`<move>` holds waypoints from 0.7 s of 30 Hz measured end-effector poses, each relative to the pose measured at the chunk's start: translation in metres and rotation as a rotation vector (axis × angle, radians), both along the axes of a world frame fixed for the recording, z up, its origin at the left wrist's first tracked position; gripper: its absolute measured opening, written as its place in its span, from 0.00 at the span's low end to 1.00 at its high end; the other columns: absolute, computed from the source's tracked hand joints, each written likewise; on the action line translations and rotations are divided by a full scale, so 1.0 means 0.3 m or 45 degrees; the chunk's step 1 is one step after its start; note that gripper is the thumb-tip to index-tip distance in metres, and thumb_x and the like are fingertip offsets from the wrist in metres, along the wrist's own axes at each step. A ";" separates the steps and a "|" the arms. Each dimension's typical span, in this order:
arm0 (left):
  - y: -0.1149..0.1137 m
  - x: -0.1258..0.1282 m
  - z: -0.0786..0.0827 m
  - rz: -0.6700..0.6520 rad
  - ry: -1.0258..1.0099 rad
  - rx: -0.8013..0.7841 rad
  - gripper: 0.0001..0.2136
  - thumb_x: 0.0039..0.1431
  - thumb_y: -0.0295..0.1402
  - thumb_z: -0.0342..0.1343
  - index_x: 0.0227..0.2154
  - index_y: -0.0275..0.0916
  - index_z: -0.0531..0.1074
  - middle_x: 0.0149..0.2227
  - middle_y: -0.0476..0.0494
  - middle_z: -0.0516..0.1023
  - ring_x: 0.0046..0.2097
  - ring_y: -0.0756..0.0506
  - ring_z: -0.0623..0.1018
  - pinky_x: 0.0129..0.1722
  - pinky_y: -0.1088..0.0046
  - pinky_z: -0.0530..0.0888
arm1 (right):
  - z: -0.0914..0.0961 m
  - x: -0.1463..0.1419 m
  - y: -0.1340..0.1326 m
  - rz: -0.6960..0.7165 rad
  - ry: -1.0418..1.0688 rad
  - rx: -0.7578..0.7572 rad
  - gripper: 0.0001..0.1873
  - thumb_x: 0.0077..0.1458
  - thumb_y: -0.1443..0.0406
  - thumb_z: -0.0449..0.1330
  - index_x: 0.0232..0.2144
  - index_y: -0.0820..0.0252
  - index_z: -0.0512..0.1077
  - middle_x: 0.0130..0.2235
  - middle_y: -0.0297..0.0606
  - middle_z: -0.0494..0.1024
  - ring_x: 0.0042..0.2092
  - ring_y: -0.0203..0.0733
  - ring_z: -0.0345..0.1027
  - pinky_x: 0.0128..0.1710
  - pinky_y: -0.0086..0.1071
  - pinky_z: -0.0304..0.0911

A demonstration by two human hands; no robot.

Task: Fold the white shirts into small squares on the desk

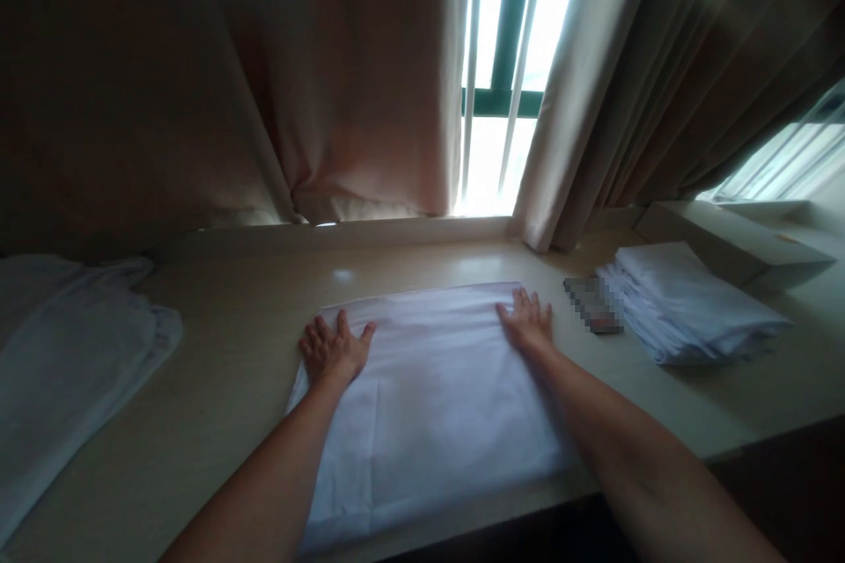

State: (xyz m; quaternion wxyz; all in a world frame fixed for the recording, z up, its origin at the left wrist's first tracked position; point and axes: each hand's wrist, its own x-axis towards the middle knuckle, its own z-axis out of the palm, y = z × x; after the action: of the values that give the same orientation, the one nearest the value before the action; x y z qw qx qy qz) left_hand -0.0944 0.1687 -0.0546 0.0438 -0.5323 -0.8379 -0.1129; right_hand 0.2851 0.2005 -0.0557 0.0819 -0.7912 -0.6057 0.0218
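A white cloth (436,405) lies spread in a rough rectangle on the pale tabletop (224,352), its near edge close to the table's front. My left hand (335,347) rests on its far left corner, fingers spread and palm down. On the far right corner lies my right hand (526,321), also flat with the fingers apart. Faint creases run across the cloth between the two hands. Neither hand grips the fabric.
To the right stands a stack of folded white cloths (693,299), with a blurred-out flat object (594,305) beside it. More white cloth (72,361) lies loosely at the left. Brown curtains (370,88) hang behind the table around a bright window (502,62). A box-like ledge (732,237) is at the far right.
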 end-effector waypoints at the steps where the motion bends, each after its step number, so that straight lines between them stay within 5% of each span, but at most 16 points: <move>1: 0.000 0.001 0.002 0.000 -0.001 -0.007 0.42 0.53 0.63 0.34 0.64 0.38 0.51 0.67 0.27 0.47 0.67 0.27 0.47 0.62 0.47 0.43 | -0.004 0.000 0.003 -0.022 -0.005 0.007 0.40 0.61 0.44 0.31 0.67 0.61 0.43 0.69 0.39 0.41 0.68 0.49 0.24 0.63 0.52 0.22; 13: 0.018 -0.042 -0.005 -0.073 -0.031 -0.116 0.44 0.52 0.64 0.34 0.65 0.39 0.48 0.68 0.28 0.44 0.67 0.28 0.45 0.62 0.47 0.44 | 0.004 0.049 0.003 0.073 0.058 -0.074 0.42 0.60 0.42 0.34 0.67 0.59 0.43 0.69 0.39 0.41 0.68 0.51 0.28 0.63 0.53 0.27; 18: 0.014 -0.069 0.055 -0.082 -0.109 -0.246 0.43 0.55 0.61 0.36 0.65 0.33 0.50 0.68 0.28 0.44 0.67 0.30 0.46 0.62 0.48 0.48 | 0.077 0.043 -0.035 0.079 0.031 0.068 0.37 0.64 0.48 0.35 0.66 0.66 0.47 0.68 0.46 0.44 0.68 0.50 0.29 0.63 0.53 0.25; 21: -0.007 0.019 0.100 -0.262 -0.011 -0.109 0.40 0.58 0.56 0.36 0.65 0.31 0.49 0.69 0.31 0.41 0.68 0.34 0.41 0.64 0.50 0.43 | 0.147 -0.072 -0.042 0.246 -0.001 0.152 0.35 0.65 0.50 0.34 0.65 0.67 0.48 0.68 0.47 0.45 0.68 0.51 0.28 0.63 0.55 0.23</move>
State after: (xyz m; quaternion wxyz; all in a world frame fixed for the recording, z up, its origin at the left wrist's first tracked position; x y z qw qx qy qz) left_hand -0.0886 0.1667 -0.0246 0.0057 -0.6165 -0.7829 -0.0833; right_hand 0.2636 0.1880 -0.0116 0.1261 -0.7228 -0.6795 -0.0069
